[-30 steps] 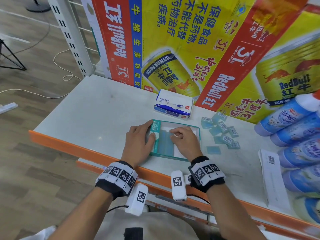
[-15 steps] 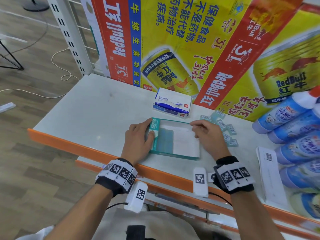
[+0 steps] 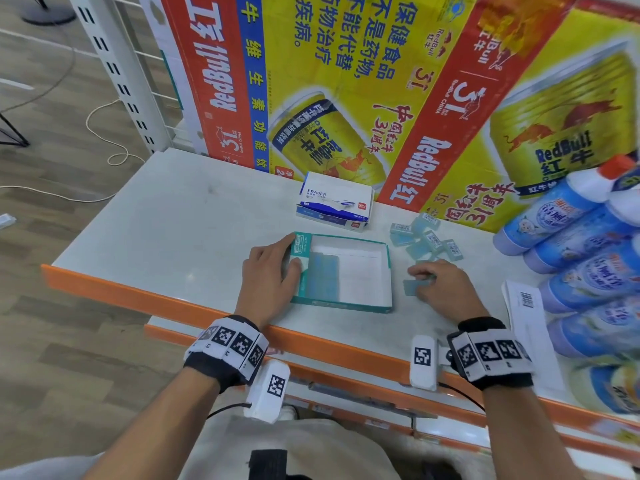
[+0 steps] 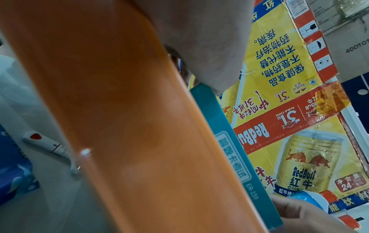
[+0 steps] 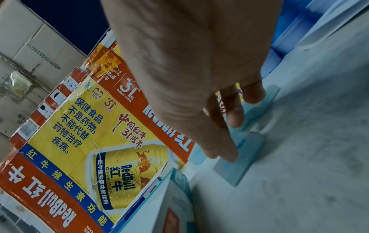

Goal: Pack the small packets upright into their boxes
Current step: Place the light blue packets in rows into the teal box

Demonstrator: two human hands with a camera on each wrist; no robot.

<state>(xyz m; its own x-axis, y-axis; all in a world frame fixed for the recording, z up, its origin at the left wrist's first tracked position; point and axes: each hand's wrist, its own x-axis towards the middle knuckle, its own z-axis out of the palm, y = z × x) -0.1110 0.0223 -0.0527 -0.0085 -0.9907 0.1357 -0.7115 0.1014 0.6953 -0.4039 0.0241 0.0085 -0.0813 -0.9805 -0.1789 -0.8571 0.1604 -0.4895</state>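
L hand (image 3: 268, 271) rests on the left end of the open teal-and-white cardboard box (image 3: 353, 304), thumb curled over its rim, fingers along the outside wall. Inside, at the left, a few pale-blue packets (image 3: 323, 277) sit; can't tell whether upright. R hand (image 3: 441, 285) is just right of the box on the white shelf top (image 3: 166, 220), fingertips (image 5: 233, 116) pressing down on a flat pale-blue packet (image 3: 412, 288), fingers fairly straight. Loose pile of small pale-blue packets (image 3: 426, 237) lies behind it. Closed white-and-blue eraser box (image 3: 334, 202) sits behind the open box.
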